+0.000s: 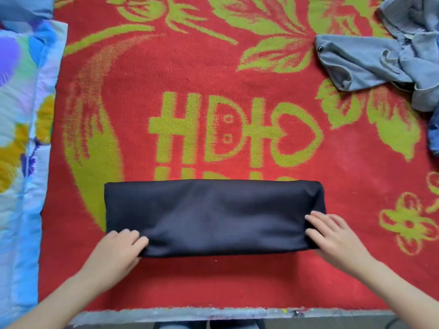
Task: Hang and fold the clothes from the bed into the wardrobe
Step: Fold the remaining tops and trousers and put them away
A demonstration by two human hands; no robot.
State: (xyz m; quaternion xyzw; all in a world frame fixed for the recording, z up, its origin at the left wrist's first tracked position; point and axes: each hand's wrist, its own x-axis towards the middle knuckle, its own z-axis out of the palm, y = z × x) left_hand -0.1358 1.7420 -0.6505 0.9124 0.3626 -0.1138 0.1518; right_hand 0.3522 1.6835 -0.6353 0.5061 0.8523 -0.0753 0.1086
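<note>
Two hands at near edge: left hand [118, 248] curls fingers round black garment [213, 217] left corner, right hand [332, 236] grips right end | garment folded flat on red blanket [190, 79] | risk: uneven lift, layers slide, fold opens | grey clothes [392, 55] far right, unfolded

Black garment [213, 217] folded into long band; grey clothes [380, 60] crumpled, well apart
</note>
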